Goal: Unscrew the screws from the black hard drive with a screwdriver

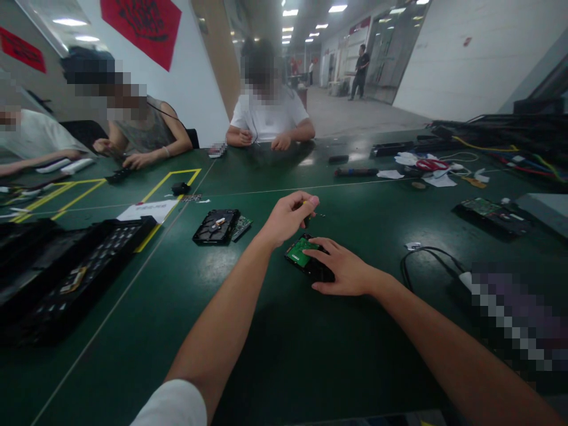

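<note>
Left hand (290,218) bunched, right hand (345,267) spread

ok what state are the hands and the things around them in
left hand, closed on tool
tool, partly hidden
right hand, holding green drive
green drive, green side up
black drive, flat, small part on top
board, loose beside black drive
cable, curved

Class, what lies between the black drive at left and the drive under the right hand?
Head view: a small circuit board lies beside the black drive; towards the green-topped drive, the left wrist crosses in front.
</note>
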A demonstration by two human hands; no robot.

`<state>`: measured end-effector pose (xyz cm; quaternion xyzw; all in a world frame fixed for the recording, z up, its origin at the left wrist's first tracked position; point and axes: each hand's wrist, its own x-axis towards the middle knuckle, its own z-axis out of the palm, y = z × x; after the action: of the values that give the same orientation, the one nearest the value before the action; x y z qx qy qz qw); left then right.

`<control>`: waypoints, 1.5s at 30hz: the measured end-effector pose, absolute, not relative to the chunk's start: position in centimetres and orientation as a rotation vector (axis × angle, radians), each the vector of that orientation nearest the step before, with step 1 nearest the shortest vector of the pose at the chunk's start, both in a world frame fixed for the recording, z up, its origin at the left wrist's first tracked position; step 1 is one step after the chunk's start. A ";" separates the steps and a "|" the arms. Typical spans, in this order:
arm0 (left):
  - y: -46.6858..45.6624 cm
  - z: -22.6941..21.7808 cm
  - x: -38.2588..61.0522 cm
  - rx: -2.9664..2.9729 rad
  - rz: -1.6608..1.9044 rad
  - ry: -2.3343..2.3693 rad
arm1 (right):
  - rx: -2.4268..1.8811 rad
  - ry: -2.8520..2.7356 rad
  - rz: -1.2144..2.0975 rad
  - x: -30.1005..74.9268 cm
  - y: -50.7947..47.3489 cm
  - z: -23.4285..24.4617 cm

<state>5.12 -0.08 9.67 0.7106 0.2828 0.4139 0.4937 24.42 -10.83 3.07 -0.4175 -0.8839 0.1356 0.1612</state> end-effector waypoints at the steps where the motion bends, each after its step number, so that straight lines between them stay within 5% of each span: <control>1: -0.1 9.7 5.2 1.697 0.995 0.692 | -1.183 -2.523 0.385 24.4 -10.8 3.1; 45: 0.0 9.8 5.1 1.678 1.021 0.724 | -1.526 -2.294 0.284 21.5 -11.2 2.8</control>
<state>5.06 0.03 9.83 0.6939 0.2994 0.4222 0.5005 21.55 -11.16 2.78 -0.5415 -0.8139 0.1009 0.1847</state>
